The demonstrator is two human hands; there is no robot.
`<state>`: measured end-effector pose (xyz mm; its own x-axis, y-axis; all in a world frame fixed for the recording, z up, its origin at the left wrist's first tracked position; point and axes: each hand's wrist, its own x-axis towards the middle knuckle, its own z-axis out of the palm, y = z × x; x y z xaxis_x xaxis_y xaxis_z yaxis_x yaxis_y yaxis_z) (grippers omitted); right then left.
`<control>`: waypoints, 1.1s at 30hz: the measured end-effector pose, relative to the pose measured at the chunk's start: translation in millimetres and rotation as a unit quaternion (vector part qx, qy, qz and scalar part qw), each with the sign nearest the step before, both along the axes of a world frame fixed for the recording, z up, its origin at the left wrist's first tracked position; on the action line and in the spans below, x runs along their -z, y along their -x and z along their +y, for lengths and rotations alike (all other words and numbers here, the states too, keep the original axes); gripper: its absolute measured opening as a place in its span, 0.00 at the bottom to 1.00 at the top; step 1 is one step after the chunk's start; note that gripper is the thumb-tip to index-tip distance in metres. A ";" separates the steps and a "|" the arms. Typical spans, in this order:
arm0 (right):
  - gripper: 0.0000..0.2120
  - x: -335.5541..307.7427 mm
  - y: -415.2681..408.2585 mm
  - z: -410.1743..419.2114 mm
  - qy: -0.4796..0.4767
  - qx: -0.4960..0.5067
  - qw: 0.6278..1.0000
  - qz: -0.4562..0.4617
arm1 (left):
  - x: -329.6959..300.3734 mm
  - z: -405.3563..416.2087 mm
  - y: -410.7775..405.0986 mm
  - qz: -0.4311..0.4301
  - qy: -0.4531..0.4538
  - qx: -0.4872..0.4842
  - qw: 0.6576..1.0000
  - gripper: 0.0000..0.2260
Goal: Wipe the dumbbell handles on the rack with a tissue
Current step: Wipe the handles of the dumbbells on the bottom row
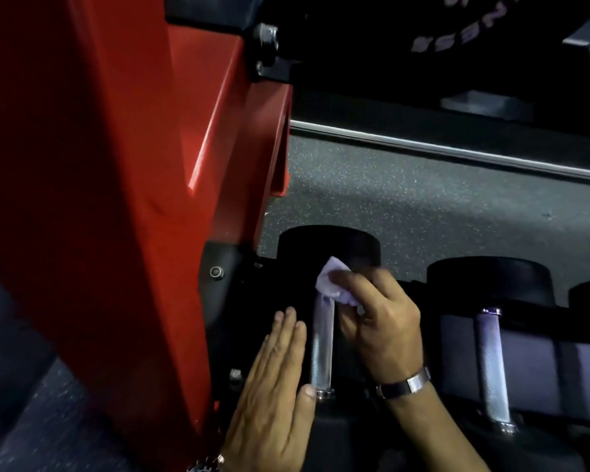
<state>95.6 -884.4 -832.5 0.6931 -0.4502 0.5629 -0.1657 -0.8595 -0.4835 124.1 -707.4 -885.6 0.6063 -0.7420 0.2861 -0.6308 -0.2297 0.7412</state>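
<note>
The dumbbell handle (322, 345) being cleaned belongs to the leftmost dumbbell on the rack, a knurled silvery bar running away from the camera between two black round heads, the far head (327, 248) standing just beside the red upright (116, 185) of the rack. A small crumpled tissue (334, 284), pale lilac in this light, lies pressed against the far end of that handle, right where the bar meets the far head. The right hand (378, 321) pinches the tissue between thumb and curled fingers and reaches in from the lower right; a wristwatch (404, 386) with a dark strap and metal clasp sits on its wrist. The left hand (273, 386) is flat and holds nothing — its fingers lie straight and close together, pointing away along the left side of the handle, with the thumb tip touching or nearly touching the near collar of the bar. A metal bracelet or watch (206, 464) shows at the left wrist, at the bottom edge. To the right, a second dumbbell handle (493, 366) lies parallel on the rack, untouched, apart from both hands, with its own black head (489, 281) beyond it. Behind the rack, speckled grey gym flooring (440, 206) stretches back to a pale metal strip (457, 149) — beyond that the scene is dark.
</note>
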 end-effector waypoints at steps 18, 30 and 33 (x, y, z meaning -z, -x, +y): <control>0.18 23.3 2.1 1.5 0.017 -0.060 0.988 0.142 | 7.1 -1.5 2.0 0.041 0.068 -0.005 0.997 0.29; 0.12 32.7 5.7 -9.2 -0.014 -0.044 0.992 0.116 | 39.1 18.2 18.5 -0.047 0.108 -0.005 0.993 0.27; 0.10 34.5 4.5 -2.3 -0.027 -0.040 0.992 0.114 | 38.8 16.4 21.3 -0.044 0.129 -0.022 0.990 0.25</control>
